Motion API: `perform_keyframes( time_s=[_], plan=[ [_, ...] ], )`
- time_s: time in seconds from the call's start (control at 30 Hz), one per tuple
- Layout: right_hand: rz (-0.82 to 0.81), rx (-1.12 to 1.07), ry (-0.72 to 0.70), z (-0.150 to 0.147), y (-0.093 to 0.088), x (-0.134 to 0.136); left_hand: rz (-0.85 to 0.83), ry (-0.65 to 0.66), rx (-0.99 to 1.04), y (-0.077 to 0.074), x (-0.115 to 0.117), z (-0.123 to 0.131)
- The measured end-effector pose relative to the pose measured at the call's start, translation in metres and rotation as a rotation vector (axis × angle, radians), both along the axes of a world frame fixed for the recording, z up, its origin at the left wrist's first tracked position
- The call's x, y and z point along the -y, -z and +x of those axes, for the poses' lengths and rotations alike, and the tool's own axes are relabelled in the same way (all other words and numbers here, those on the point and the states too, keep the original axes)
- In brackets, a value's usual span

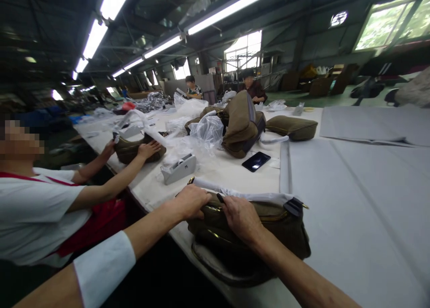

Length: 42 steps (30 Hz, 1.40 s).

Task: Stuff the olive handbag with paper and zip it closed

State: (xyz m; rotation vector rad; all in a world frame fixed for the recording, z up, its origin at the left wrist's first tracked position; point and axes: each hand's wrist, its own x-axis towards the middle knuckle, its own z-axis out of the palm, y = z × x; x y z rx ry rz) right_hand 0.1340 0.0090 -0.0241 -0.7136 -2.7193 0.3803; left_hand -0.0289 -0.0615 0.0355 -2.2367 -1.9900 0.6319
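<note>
An olive-brown bag [289, 232] of soft cloth, rounded and boxy, sits at the near edge of the white table [221, 174], right in front of the person. Gold-toned metal zips [218, 236] run along its top and front in shallow curves, and a loop of strap or handle sags below its front. Another handle [242, 193], sleeved in crinkled white wrap, lies along the far side of the top, ending at a dark tab with a brass-coloured fitting at the right.

The left hand [193, 201] bends over the bag's upper left end; I cannot tell whether it is clamped there. The right hand [242, 218] lies on the top beside it, fingers curled at a small black tab [220, 198]; whether they pinch it, I cannot tell.

Just beyond stand a grey, wedge-shaped tape dispenser [179, 170] and a flat, glossy black phone [256, 162]. Behind them, bulging olive bags [240, 124] lean in a heap against clear, crumpled plastic [206, 131], with a flatter, pillow-like one [292, 127] to the right. Smooth grey sheets [366, 122] cover the table's right side. At left, a co-worker [43, 218] in a red apron has both hands on a similar bag [129, 151].
</note>
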Motion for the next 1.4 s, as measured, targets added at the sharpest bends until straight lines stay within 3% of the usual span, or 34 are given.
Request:
perform_keyframes(
  time_s=[0.17, 0.37, 0.47, 0.57, 0.7, 0.83, 0.93, 1.03, 1.17, 1.27, 1.4],
  plan=[
    [-0.051, -0.089, -0.086, 0.008, 0.002, 0.002, 0.02, 0.034, 0.115, -0.005, -0.004, 0.012],
    [-0.2, -0.28, -0.065, 0.01, 0.009, 0.004, -0.001, 0.053, 0.204, 0.009, -0.004, 0.018],
    [-0.233, -0.209, -0.057, 0.01, 0.002, 0.002, 0.045, 0.045, 0.247, 0.011, 0.003, 0.017],
    [-0.166, -0.021, -0.035, 0.015, -0.008, 0.002, 0.115, 0.032, 0.307, 0.012, 0.011, 0.018],
    [-0.079, 0.081, -0.061, 0.023, -0.012, 0.004, 0.205, 0.028, 0.561, 0.016, 0.016, 0.026],
    [-0.115, 0.093, -0.074, 0.022, -0.011, 0.001, 0.322, -0.17, 0.892, 0.027, 0.011, 0.035],
    [-0.116, 0.106, -0.024, 0.022, -0.009, 0.001, 0.415, -0.235, 0.954, 0.036, 0.011, 0.043],
    [-0.083, 0.085, 0.001, 0.021, -0.005, 0.004, 0.529, -0.069, 0.743, 0.041, 0.017, 0.05],
    [0.005, 0.091, -0.095, 0.019, -0.005, 0.008, 0.665, 0.148, 0.105, 0.039, 0.026, 0.053],
    [-0.005, 0.216, -0.054, 0.017, -0.009, 0.007, 0.685, 0.145, -0.038, 0.032, 0.032, 0.042],
    [-0.032, 0.257, -0.031, 0.014, -0.01, 0.001, 0.736, 0.076, -0.165, 0.011, 0.047, 0.006]
  ],
)
